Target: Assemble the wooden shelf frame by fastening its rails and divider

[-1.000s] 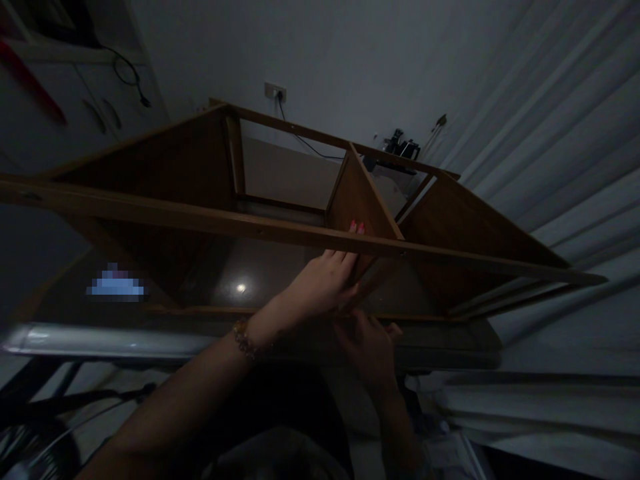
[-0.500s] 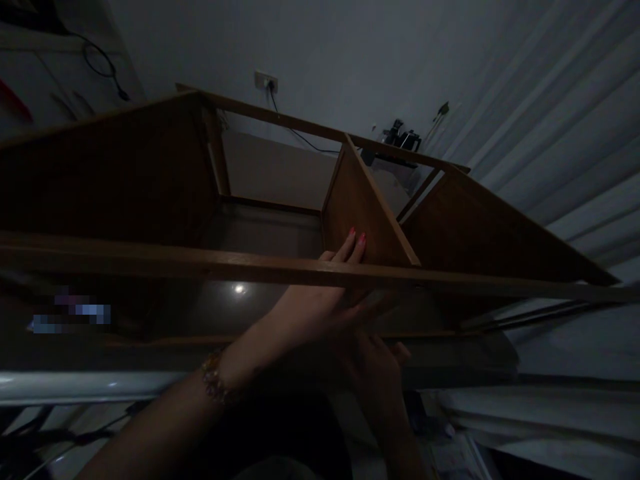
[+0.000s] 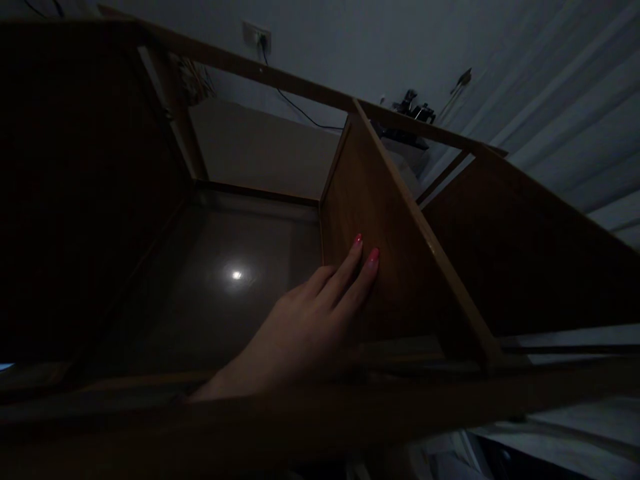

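Observation:
My left hand [image 3: 305, 327] reaches inside a wooden cabinet frame, its red-nailed fingers stretched out. The fingertips rest against, or very close to, the left face of an upright wooden divider panel [image 3: 380, 220]. Nothing shows in the grip, though the thumb is hidden. In front of my wrist runs the frame's front rail [image 3: 280, 427], dark and blurred. Beneath the hand lies a smooth grey bottom panel [image 3: 210, 253] with a bright light reflection. I cannot see my right hand in the current view.
Dark wooden side panels stand at left [image 3: 75, 187] and right [image 3: 530, 253]. A thin back rail [image 3: 310, 87] spans the frame. Behind it are a wall outlet [image 3: 257, 38] with a plugged cord and a black coffee pot [image 3: 424, 113]. A pale curtain [image 3: 575, 100] hangs at right.
My view has moved closer and lower over the cabinet, so the front rail now sits at the bottom. My left hand stays by the divider; my right hand has dropped out of sight.

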Action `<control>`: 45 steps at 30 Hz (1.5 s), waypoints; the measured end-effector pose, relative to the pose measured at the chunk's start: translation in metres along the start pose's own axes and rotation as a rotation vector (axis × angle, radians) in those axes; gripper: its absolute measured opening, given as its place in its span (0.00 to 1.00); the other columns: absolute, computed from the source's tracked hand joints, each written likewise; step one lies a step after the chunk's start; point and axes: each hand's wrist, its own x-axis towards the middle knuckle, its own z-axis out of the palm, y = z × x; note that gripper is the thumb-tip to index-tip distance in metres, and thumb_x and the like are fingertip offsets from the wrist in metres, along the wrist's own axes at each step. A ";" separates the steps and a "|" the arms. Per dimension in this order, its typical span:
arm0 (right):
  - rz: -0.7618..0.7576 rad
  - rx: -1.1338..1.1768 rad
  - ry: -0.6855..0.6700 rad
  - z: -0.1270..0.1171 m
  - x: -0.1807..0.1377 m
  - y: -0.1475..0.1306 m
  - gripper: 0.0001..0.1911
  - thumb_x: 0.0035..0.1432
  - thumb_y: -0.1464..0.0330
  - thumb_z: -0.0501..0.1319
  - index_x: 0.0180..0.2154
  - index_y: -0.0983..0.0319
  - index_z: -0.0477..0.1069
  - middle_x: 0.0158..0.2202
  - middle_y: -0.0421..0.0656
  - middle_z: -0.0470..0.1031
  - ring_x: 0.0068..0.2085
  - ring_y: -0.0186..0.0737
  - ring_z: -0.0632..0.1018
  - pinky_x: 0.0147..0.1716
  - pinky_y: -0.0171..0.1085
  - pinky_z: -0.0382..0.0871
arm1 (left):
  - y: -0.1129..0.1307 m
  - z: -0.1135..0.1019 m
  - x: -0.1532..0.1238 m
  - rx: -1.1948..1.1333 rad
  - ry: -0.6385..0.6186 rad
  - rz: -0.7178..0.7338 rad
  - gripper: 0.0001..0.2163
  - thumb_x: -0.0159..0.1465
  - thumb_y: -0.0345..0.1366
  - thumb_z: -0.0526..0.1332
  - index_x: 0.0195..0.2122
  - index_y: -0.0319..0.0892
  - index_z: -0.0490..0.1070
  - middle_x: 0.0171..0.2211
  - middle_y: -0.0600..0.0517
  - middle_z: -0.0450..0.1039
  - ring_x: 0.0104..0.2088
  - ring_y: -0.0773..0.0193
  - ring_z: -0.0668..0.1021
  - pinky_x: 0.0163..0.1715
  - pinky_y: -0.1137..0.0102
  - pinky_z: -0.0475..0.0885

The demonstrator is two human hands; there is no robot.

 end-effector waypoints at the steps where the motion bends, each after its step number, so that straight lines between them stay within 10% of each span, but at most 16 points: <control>1: 0.010 0.000 -0.007 0.000 0.000 -0.001 0.17 0.65 0.57 0.57 0.48 0.62 0.69 0.45 0.45 0.73 0.42 0.39 0.75 0.43 0.43 0.72 | 0.001 -0.001 0.000 -0.014 -0.009 -0.015 0.41 0.63 0.41 0.58 0.69 0.35 0.32 0.69 0.36 0.40 0.56 0.51 0.70 0.46 0.60 0.76; 24: -0.059 0.016 -0.065 -0.005 0.003 -0.016 0.15 0.65 0.60 0.57 0.50 0.59 0.68 0.52 0.46 0.70 0.47 0.40 0.74 0.46 0.45 0.72 | 0.002 0.005 -0.030 -0.157 -0.090 -0.258 0.41 0.63 0.51 0.58 0.69 0.48 0.32 0.68 0.41 0.49 0.58 0.48 0.71 0.48 0.57 0.75; 30: -0.078 0.014 -0.051 -0.001 0.002 -0.016 0.15 0.65 0.60 0.57 0.50 0.59 0.68 0.52 0.46 0.70 0.47 0.40 0.74 0.46 0.44 0.72 | 0.008 0.023 -0.064 -0.016 -0.263 -0.336 0.17 0.67 0.48 0.54 0.49 0.42 0.69 0.43 0.44 0.75 0.39 0.53 0.79 0.35 0.61 0.76; 34: -0.084 0.002 -0.037 0.004 -0.004 -0.018 0.15 0.65 0.59 0.57 0.48 0.60 0.69 0.49 0.45 0.71 0.44 0.38 0.75 0.44 0.43 0.72 | 0.005 0.035 -0.076 0.051 -0.285 -0.146 0.09 0.65 0.42 0.58 0.41 0.45 0.74 0.39 0.47 0.77 0.38 0.53 0.79 0.31 0.64 0.75; 40: -0.122 0.002 -0.004 0.005 -0.010 -0.017 0.11 0.66 0.65 0.55 0.32 0.58 0.72 0.26 0.41 0.74 0.30 0.36 0.73 0.35 0.39 0.60 | 0.003 0.043 -0.096 0.009 -0.180 -0.040 0.13 0.65 0.34 0.57 0.50 0.46 0.71 0.45 0.48 0.77 0.43 0.56 0.78 0.45 0.61 0.75; 45: -0.081 0.008 -0.076 -0.001 -0.005 -0.018 0.11 0.67 0.64 0.54 0.34 0.57 0.72 0.28 0.38 0.77 0.33 0.39 0.74 0.38 0.43 0.50 | 0.004 0.024 -0.084 -0.191 -0.279 -0.143 0.18 0.68 0.39 0.55 0.59 0.47 0.64 0.53 0.47 0.73 0.48 0.56 0.78 0.47 0.63 0.75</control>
